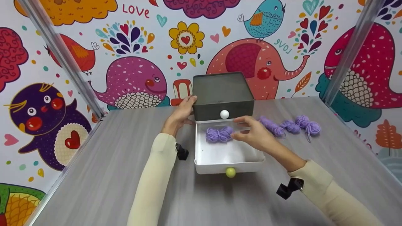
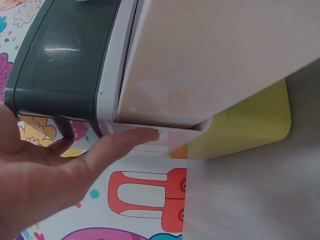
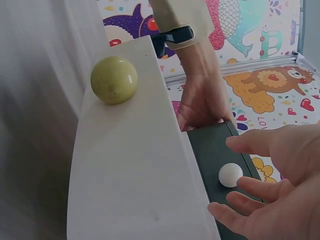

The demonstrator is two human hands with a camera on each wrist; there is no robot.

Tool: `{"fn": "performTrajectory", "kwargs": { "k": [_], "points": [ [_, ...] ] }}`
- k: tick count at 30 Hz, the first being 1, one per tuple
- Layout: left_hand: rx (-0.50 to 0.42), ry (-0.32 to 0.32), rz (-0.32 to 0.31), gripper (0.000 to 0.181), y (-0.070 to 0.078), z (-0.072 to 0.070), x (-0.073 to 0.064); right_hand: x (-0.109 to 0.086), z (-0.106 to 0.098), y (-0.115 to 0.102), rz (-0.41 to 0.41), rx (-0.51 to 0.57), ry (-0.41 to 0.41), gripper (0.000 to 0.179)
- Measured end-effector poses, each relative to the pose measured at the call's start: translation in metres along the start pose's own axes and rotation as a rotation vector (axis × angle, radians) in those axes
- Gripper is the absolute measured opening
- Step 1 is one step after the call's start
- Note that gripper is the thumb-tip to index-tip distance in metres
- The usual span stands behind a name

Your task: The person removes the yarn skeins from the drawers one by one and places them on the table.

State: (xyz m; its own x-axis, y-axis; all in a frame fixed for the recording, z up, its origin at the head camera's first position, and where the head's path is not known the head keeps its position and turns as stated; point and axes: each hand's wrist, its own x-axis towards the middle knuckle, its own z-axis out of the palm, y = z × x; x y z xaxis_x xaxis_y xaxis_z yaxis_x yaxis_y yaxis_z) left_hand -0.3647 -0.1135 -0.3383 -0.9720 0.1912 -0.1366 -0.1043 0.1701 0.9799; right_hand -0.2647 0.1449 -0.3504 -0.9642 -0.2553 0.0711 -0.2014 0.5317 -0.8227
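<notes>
A stacked drawer box with a dark green top drawer point(image 1: 223, 91) stands toward the back of the table. Its white drawer point(image 1: 229, 167), with a yellow-green round knob point(image 1: 230, 172), is pulled out toward me. Purple yarn bundles point(image 1: 219, 134) lie inside that drawer near its back. My left hand point(image 1: 182, 113) rests against the box's left side, its thumb along the white layer in the left wrist view. Over the drawer's right side is my right hand point(image 1: 254, 133), thumb and fingers apart, close to the yarn. In the right wrist view nothing shows between its fingers.
Several more purple yarn bundles point(image 1: 271, 126) lie on the grey table point(image 1: 132, 175) right of the box. A white round knob point(image 1: 224, 114) sits on the dark drawer's front. Below the white layer is a yellow layer point(image 2: 250, 122). A patterned wall stands behind.
</notes>
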Motion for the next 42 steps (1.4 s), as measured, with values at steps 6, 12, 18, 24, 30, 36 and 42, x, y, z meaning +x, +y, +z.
{"fn": "performTrajectory", "kwargs": {
  "k": [6,12,18,24,30,36,42],
  "points": [
    [0.005,0.0,0.001,0.066,-0.001,-0.001,0.001,0.006,0.01,0.003,-0.066,-0.061,0.001,0.049],
    [0.009,0.002,-0.006,0.066,-0.001,-0.002,0.0,0.011,0.017,0.005,-0.077,-0.175,0.023,0.047],
    [0.009,0.005,-0.009,0.064,-0.001,-0.002,0.001,0.018,0.02,0.007,-0.091,-0.228,0.026,0.05],
    [-0.004,-0.007,-0.009,0.065,-0.001,-0.002,0.001,0.026,0.021,0.009,-0.129,-0.302,0.023,0.054],
    [0.01,-0.003,-0.008,0.065,0.0,-0.001,0.0,0.031,0.02,0.005,-0.145,-0.335,-0.011,0.052],
    [-0.003,-0.012,0.002,0.064,0.001,-0.001,0.0,0.035,0.02,0.004,-0.153,-0.348,-0.046,0.052],
    [0.012,-0.005,-0.011,0.064,0.0,-0.002,-0.001,0.039,0.022,0.005,-0.141,-0.357,-0.06,0.053]
  ]
}}
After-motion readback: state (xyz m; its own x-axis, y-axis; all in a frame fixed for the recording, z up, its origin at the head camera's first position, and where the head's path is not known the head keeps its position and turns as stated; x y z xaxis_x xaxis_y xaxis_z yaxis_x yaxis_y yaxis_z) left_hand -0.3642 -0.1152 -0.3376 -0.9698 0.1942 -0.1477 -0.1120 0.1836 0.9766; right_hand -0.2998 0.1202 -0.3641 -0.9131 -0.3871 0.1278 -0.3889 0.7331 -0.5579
